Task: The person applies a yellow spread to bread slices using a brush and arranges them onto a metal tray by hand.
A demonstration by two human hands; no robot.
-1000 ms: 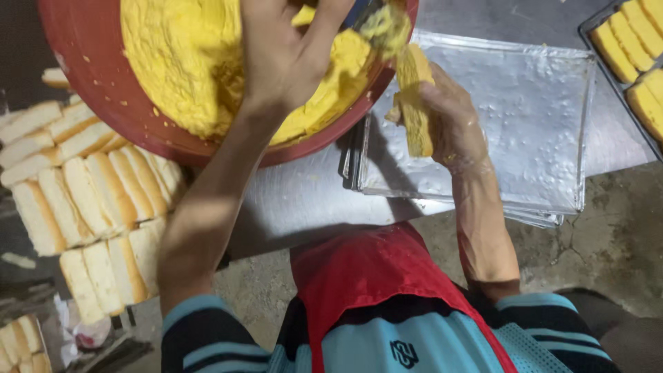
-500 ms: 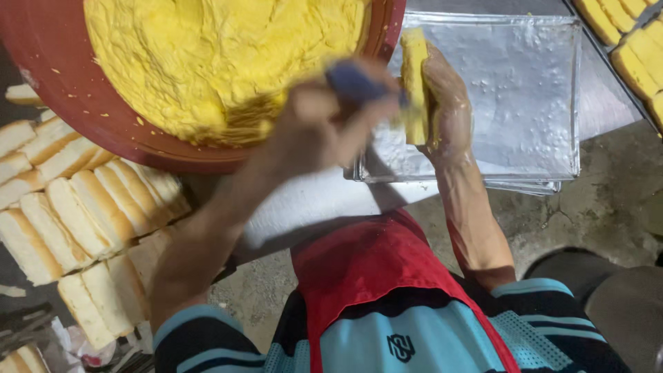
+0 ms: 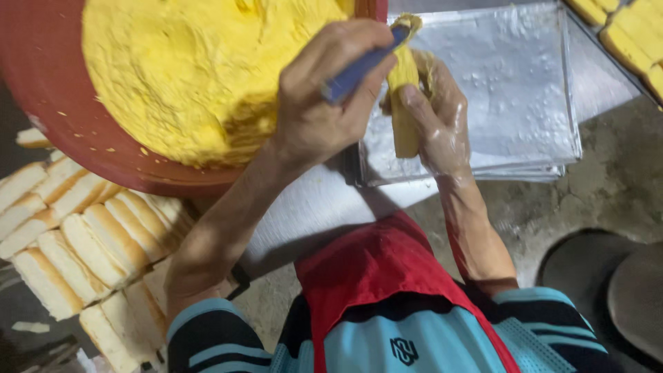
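Left hand (image 3: 324,103) was closed around a blue-handled knife (image 3: 359,65), blade tip loaded with yellow paste and pressed against the bread (image 3: 402,103). Right hand (image 3: 435,117) was wrapped round that bread, fingers (image 3: 421,110) curled on its near side, piece held upright so the top face was presented to the blade. A thin clear glove appeared to be worn on the right hand; not certain.

Both hands were held over the gap between the red bowl (image 3: 55,117) and the steel trays (image 3: 525,90), probably so drips land on metal and the paste (image 3: 200,69) is within short reach.

Bowl rim was just beside the left wrist. The tray stack was under the right hand, its near edge close to the forearm. Plain bread rows (image 3: 76,242) were packed at lower left, near the left elbow. Coated pieces (image 3: 632,34) were seen on another tray at top right, well apart. Open room: bare tray surface right of the hands.
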